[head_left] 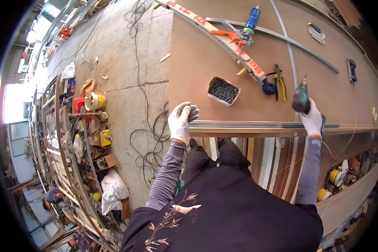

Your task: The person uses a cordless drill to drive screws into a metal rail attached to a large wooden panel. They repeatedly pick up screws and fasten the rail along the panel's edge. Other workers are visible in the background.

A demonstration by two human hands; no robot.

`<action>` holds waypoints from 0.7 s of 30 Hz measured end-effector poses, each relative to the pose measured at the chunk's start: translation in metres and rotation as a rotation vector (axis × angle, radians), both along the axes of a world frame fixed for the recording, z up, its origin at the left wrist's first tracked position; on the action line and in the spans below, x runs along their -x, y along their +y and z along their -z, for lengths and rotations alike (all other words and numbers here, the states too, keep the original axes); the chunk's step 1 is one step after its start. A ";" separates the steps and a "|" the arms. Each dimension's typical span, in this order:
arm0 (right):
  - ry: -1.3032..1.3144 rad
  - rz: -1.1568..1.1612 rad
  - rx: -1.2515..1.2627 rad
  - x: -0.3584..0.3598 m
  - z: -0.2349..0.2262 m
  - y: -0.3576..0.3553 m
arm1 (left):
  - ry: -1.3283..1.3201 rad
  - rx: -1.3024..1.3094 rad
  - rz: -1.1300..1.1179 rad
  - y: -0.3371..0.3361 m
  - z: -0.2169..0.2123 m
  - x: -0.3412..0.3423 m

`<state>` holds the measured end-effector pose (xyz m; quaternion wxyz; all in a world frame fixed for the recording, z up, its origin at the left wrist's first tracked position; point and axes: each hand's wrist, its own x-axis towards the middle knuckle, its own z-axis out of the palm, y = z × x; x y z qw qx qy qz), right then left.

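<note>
My right hand (312, 120), in a white work glove, is wrapped round the handle of a teal and black cordless drill (300, 99). The drill's bit points away from me over the brown board. At the left end of a long grey metal strip (256, 124), my gloved left hand (181, 121) is closed, thumb and fingers pinched together. What lies in that pinch, if anything, is too small to make out. The strip runs along the board's near edge, below both hands. Between them, farther back, stands an open carton of dark screws (224, 91).
On the brown board (193, 63) lie pliers (278, 82), a blue tape measure (269, 88), a caulking gun (244, 35), a long wooden strip (216, 34), a curved-looking metal bar (290, 40) and a blue tool (352, 72). Black cable (155, 136) coils on the concrete floor at left.
</note>
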<state>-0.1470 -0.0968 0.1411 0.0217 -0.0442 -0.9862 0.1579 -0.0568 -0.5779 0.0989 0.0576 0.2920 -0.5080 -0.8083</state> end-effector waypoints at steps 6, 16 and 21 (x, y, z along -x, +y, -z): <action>0.279 -0.296 0.029 -0.130 -0.008 -0.061 | 0.040 -0.412 -0.007 -0.034 0.024 -0.056; -0.186 -0.346 0.811 -0.264 -0.004 -0.274 | -0.112 -1.169 0.181 -0.026 0.035 -0.117; -0.094 -0.451 0.644 -0.308 0.009 -0.307 | -0.052 -1.343 0.229 -0.060 0.038 -0.153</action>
